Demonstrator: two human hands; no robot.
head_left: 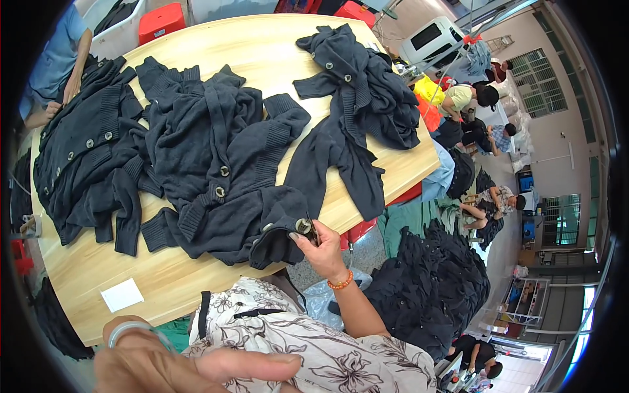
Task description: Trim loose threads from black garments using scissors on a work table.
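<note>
Large and close at the lower left is my left hand, its thumb stretched out to the right; the lower edge cuts off its other fingers. A pale bracelet circles that wrist. My right hand, with an orange bead bracelet, is closed at the table's front edge on small dark thread snips, partly hidden by the fingers. Their tip is against a large button on the raised edge of a dark knit cardigan. This cardigan lies spread out on the table, more of its buttons showing along the placket.
Another dark cardigan lies left, where a person in blue handles it; a third lies right. The wooden table carries a white paper. Dark garments are heaped right. Red stools stand behind; other people sit farther right.
</note>
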